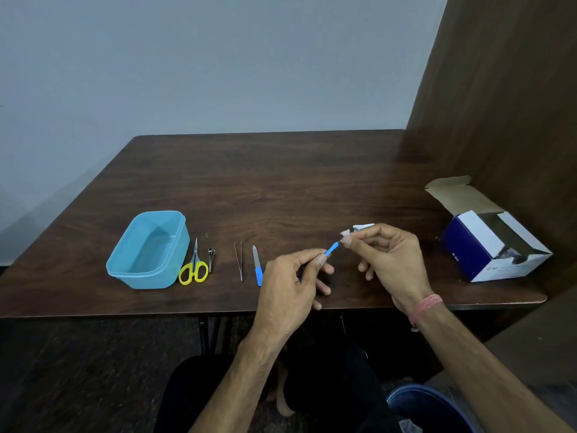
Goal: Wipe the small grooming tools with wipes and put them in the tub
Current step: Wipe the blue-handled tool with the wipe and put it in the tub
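Observation:
My left hand [290,282] pinches a thin blue-handled tool [331,249] above the table's front edge. Its far tip sits in a small white wipe [359,229] that my right hand [390,260] pinches between thumb and fingers. A light blue tub [125,264] stands at the left with nothing visible inside. In a row beside it lie yellow-handled scissors [194,267], a small nail clipper [211,256], thin metal tweezers [239,260] and a nail file with a blue handle [257,266].
An open blue and white cardboard box [496,245] sits at the table's right end, next to a brown wooden panel [499,120]. The dark wooden table [281,189] meets a grey wall at the back. A blue bin [431,407] stands on the floor at lower right.

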